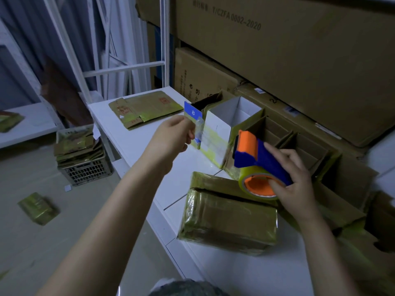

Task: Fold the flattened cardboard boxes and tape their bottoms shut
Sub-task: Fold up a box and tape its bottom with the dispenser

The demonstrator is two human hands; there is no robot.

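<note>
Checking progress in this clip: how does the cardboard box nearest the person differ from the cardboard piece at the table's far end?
The near box is folded into a block; the far cardboard lies flat. The near box sits close by the tape dispenser held by the right hand; the far cardboard lies beyond the left hand, which pinches the tape end. Both are brown, streaked with yellowish tape, and rest on the white table.

Large carton (277,39) top: "T/CZFA 0002-2020". Blue card (193,112): "8". Other print illegible.
</note>
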